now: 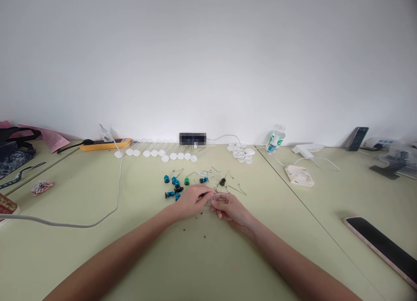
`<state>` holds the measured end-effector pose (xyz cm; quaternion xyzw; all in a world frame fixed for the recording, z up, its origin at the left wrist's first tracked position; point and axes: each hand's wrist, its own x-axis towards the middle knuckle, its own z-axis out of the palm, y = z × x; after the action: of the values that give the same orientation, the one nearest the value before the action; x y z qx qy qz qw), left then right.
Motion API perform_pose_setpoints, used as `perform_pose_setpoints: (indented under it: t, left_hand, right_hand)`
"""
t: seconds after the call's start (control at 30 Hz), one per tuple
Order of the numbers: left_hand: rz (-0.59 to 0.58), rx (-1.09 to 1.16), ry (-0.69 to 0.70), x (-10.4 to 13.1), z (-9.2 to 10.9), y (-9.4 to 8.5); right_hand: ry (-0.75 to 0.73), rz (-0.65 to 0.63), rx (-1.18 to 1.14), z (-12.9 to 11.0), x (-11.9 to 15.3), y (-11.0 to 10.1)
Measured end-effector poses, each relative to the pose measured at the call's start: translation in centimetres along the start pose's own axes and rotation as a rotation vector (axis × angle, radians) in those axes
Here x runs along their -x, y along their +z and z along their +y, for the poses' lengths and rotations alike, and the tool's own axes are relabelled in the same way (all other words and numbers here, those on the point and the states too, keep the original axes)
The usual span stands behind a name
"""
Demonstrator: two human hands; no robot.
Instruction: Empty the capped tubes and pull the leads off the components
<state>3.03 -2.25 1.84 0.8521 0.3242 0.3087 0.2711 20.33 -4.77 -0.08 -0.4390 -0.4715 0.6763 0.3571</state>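
Observation:
My left hand (193,200) and my right hand (230,209) meet over the green table (156,257). The right fingers are pinched on a thin metal wire piece (223,193). The left fingertips are pressed together at the same spot; what they hold is too small to name. Left of my left hand lie several blue knobs (166,179) with black parts and a green knob (186,181). Beyond the hands are thin bent wires (241,190), a blue piece (203,180) and a dark knob (222,181).
White round discs (173,156) line the back, with more discs (248,151) to the right. A white cable (119,183) crosses the left side. A bottle (275,140), a packet (299,176) and a phone (381,244) are at the right; a power strip (104,145) is back left.

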Motion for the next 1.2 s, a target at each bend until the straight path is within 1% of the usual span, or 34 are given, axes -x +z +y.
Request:
perform_pose_setpoints:
  t: [0.07, 0.17, 0.3, 0.43, 0.53, 0.6, 0.73, 0.83, 0.93, 1.07, 1.2]
  left_hand:
    - [0.023, -0.042, -0.034, -0.1, -0.3, -0.1]
    - [0.079, -0.088, -0.072, -0.2, -0.9, -0.2]
    - [0.134, -0.158, -0.06, -0.2, -1.4, -0.5]
    - [0.113, -0.317, -0.011, -0.2, -1.6, -1.1]
    - [0.097, -0.402, -0.017, -0.2, -1.9, -1.4]
    - [0.117, -0.392, -0.037, -0.3, -2.3, -1.6]
    - [0.192, -0.284, -0.112, -0.9, -3.2, -2.3]
    - [0.215, -0.254, -0.15, -1.7, -3.9, -2.9]
    - [0.184, -0.301, -0.187, -2.3, -4.7, -3.0]
    - [0.127, -0.341, -0.251, -3.1, -5.8, -2.6]
    - [0.052, -0.361, -0.267, -3.9, -6.0, -2.2]
  right_hand:
    - [-0.002, 0.033, 0.007, 0.2, -0.1, -0.1]
    - [0.004, 0.041, 0.041, 0.2, 0.0, -0.2]
    - [0.049, 0.03, 0.075, 0.0, 0.1, -0.1]
    - [0.088, 0.005, 0.081, 0.0, 0.0, -0.3]
    - [0.095, -0.005, 0.092, 0.2, -0.1, -0.5]
    - [0.094, -0.005, 0.088, 0.3, -0.3, -0.7]
    - [0.094, -0.005, 0.069, 0.6, -0.5, -0.8]
    - [0.097, -0.004, 0.085, 0.6, -0.4, -0.8]
    - [0.104, 0.007, 0.107, 0.6, -0.3, -0.7]
    - [0.079, 0.027, 0.168, 0.5, -0.1, -0.7]
    - [0.03, -0.046, 0.253, 0.3, 0.1, -0.7]
